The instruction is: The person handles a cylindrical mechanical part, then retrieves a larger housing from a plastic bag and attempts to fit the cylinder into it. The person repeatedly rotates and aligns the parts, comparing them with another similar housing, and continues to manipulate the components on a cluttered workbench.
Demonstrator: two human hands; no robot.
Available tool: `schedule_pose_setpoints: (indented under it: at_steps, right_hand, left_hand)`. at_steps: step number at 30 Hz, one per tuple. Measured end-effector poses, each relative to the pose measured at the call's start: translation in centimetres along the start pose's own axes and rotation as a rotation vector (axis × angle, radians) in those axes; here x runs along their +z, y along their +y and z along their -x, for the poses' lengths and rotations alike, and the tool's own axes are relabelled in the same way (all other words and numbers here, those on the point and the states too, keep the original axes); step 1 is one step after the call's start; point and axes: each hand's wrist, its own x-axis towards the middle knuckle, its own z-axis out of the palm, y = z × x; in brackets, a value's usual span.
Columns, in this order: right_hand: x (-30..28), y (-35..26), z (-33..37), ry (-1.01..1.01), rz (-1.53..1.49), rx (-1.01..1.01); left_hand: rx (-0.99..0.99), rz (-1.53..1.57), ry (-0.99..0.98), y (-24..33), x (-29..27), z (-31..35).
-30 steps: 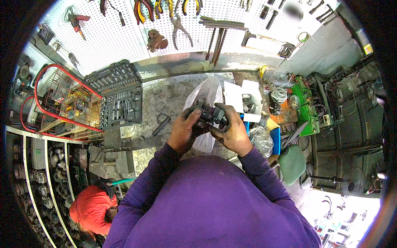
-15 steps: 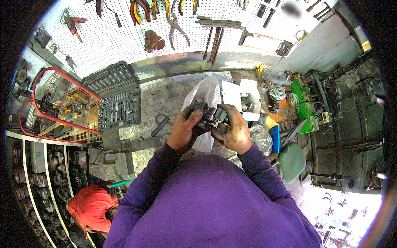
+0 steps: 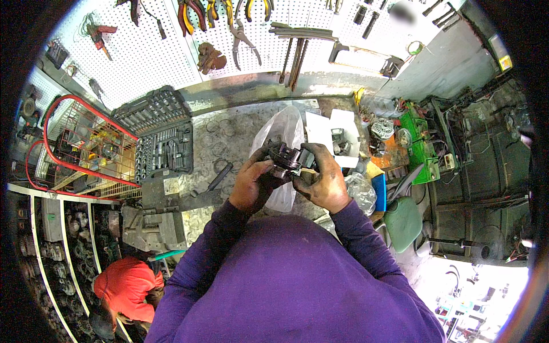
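Above the workbench, both hands hold a compact black and metal machine part [image 3: 286, 157], whose exact kind I cannot make out. My left hand [image 3: 250, 182] grips its left side, the thumb lying near its lower edge. From the right, my right hand [image 3: 325, 180] closes on the same part with thumb and fingers. Dark grime covers the fingers of both. Beneath them a clear plastic bag [image 3: 293, 123] lies on the bench. An open white box [image 3: 346, 140] with metal parts inside stands just beyond my right hand.
A socket set case [image 3: 166, 134] lies open at left, beside a red-rimmed wire basket [image 3: 94, 146]. Nearer is a bench vise [image 3: 151, 226]. A black-handled tool [image 3: 220, 176] rests on the bench [image 3: 211, 134]. Green crates [image 3: 420, 146] and a green chair [image 3: 403, 226] are at right. A person in red [image 3: 127, 286] bends at lower left.
My left thumb has slid down and left along the part, so more of its top shows. The person in red has lowered their head slightly.
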Motion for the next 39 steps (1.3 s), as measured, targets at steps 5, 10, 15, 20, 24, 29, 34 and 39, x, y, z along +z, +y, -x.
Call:
schedule_pose_setpoints:
  at_steps: [5, 10, 15, 20, 24, 29, 34, 39]
  right_hand:
    - [-0.1, 0.2, 0.0, 0.015, -0.022, 0.001]
    - [-0.2, 0.4, -0.1, 0.015, -0.021, -0.011]
    - [-0.1, 0.5, -0.2, -0.004, -0.154, 0.109]
    - [-0.1, 0.5, 0.0, -0.036, -0.357, 0.257]
    - [-0.1, 1.1, -0.1, -0.112, -0.438, 0.236]
    - [0.3, 2.0, 0.0, -0.127, -0.513, 0.274]
    - [0.5, 2.0, 0.4, -0.124, -0.659, 0.390]
    - [0.6, 1.8, 1.0, -0.143, -0.810, 0.521]
  left_hand:
    - [0.011, -0.045, 0.011, 0.2, 0.2, 0.3]
    - [0.016, -0.022, -0.018, 0.7, 0.7, 0.8]
    - [0.031, -0.053, -0.012, 0.8, 0.7, 0.8]
    - [0.040, -0.143, 0.039, 0.7, 0.0, 0.4]
    - [0.005, -0.228, 0.130, 0.8, -0.1, 0.2]
    - [0.074, -0.415, 0.149, 1.0, 0.7, 0.1]
    - [-0.050, -0.429, 0.168, 1.5, 1.1, 0.2]
    - [-0.112, -0.564, 0.228, 1.8, 1.0, -0.1]
